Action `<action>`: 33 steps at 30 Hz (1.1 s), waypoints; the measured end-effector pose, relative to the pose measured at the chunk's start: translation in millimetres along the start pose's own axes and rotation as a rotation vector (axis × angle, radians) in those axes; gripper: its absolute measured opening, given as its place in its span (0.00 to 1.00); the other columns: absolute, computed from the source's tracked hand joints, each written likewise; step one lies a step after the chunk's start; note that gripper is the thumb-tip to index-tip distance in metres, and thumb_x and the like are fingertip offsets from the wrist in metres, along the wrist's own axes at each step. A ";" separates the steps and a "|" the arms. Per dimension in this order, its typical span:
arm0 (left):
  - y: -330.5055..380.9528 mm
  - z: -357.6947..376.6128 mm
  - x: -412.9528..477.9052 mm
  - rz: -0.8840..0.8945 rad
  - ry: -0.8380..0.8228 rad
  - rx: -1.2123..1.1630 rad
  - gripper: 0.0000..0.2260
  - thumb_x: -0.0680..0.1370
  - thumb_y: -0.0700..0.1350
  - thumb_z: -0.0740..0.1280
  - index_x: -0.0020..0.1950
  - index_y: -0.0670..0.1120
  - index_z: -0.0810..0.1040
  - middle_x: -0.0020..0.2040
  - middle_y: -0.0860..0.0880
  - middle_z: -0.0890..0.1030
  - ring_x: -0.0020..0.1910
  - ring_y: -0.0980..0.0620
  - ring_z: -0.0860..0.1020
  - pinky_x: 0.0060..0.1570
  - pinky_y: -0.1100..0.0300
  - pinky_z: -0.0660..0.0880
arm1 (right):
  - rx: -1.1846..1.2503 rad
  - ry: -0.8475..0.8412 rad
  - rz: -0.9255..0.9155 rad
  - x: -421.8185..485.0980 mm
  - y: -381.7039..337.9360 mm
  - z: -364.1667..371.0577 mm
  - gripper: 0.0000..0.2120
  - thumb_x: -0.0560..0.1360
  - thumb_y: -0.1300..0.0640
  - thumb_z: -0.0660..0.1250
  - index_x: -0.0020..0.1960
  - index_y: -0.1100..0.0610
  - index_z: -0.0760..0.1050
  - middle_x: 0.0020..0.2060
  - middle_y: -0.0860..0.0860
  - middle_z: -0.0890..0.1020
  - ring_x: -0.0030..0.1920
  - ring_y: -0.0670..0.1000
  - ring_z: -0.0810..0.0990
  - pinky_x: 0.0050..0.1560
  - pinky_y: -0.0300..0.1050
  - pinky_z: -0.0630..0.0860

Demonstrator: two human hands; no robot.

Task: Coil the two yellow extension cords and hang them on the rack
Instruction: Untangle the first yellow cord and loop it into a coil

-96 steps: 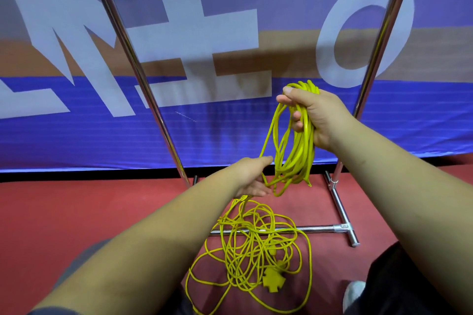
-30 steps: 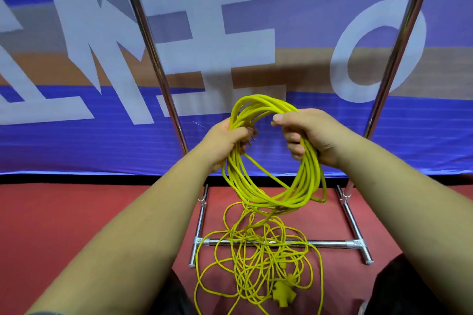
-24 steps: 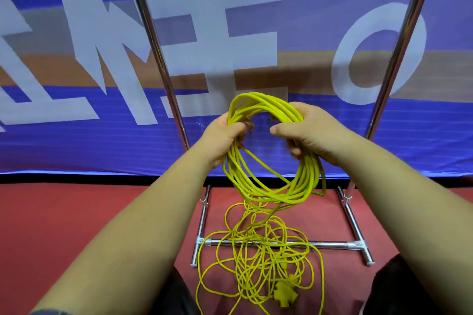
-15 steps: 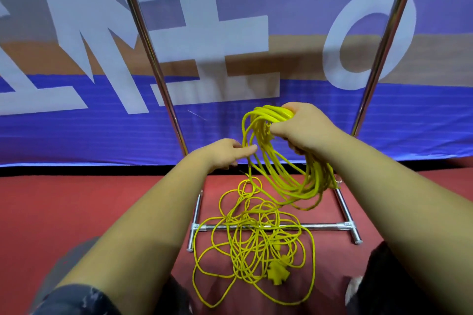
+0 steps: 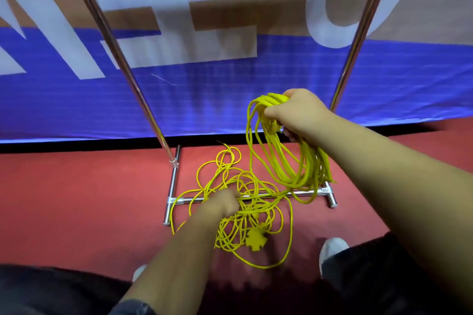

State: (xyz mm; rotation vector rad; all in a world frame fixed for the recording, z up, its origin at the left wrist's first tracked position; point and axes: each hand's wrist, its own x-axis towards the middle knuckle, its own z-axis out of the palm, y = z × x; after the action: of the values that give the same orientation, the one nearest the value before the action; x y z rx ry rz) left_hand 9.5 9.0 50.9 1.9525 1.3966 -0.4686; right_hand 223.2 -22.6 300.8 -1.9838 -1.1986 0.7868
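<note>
Right hand [image 5: 299, 112] is clamped round the top of the coil of yellow cord [image 5: 286, 161]. Its fingers and thumb are wrapped over the gathered strands, so the loops hang below the fist in a long, slightly twisted oval. The cord is thin, bright yellow and glossy. The loops are uneven in length, and in this view the lowest ones overlap the floor bar of the rack [image 5: 172, 186], below that hand and a little to its right.

One strand drops from the bottom of the coil into the loose yellow cord [image 5: 256, 202]. This is a tangle of overlapping rings lying on the red floor [image 5: 76, 199] across the same bar, below and left of the right hand. A flat, cross-shaped yellow socket head [image 5: 254, 240] lies in the near part of the tangle.

Left hand [image 5: 225, 203] is down in that tangle, knuckles up, just above and left of the socket head. It is motion-blurred, and I cannot tell whether its fingers have closed on a strand.

Half a second ago the left hand was up level with the coil, fingers stretched toward it; it has since dropped to the floor pile. A second ago both hands held the coil spread as a round ring. Now the right hand alone keeps hold of it, and it hangs narrower.
</note>
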 end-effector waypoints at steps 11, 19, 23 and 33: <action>-43.2 -0.8 12.0 -0.406 0.181 -0.273 0.13 0.77 0.40 0.64 0.57 0.37 0.83 0.53 0.40 0.86 0.53 0.40 0.85 0.50 0.53 0.83 | -0.138 -0.065 -0.026 2.7 6.8 6.9 0.10 0.70 0.54 0.72 0.45 0.57 0.73 0.27 0.58 0.79 0.21 0.57 0.77 0.26 0.46 0.76; -8.2 -102.8 -8.6 -0.303 0.403 -1.110 0.09 0.82 0.31 0.54 0.56 0.37 0.73 0.37 0.42 0.80 0.28 0.48 0.77 0.23 0.60 0.73 | -0.109 -0.029 -0.010 7.9 -3.8 11.0 0.12 0.71 0.52 0.73 0.43 0.57 0.73 0.26 0.56 0.78 0.21 0.56 0.77 0.25 0.44 0.75; 6.3 -171.1 -40.0 -0.241 0.354 -1.287 0.13 0.82 0.31 0.53 0.56 0.40 0.76 0.39 0.46 0.80 0.23 0.57 0.77 0.20 0.64 0.76 | 0.019 0.023 0.017 7.7 -13.8 11.3 0.11 0.70 0.54 0.73 0.43 0.57 0.72 0.28 0.59 0.78 0.23 0.57 0.77 0.25 0.48 0.77; 41.7 -305.9 -158.1 0.385 0.432 -1.422 0.19 0.83 0.32 0.57 0.69 0.46 0.78 0.54 0.52 0.87 0.38 0.60 0.82 0.30 0.67 0.73 | 0.278 0.208 0.166 9.8 -35.7 -4.1 0.11 0.74 0.57 0.70 0.36 0.61 0.75 0.20 0.55 0.76 0.16 0.54 0.74 0.23 0.40 0.71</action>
State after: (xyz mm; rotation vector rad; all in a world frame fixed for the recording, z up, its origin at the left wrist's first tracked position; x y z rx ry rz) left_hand -37.7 108.7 379.7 1.0191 0.9938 0.9564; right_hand 212.5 -2.3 330.2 -1.8950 -0.7680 0.7619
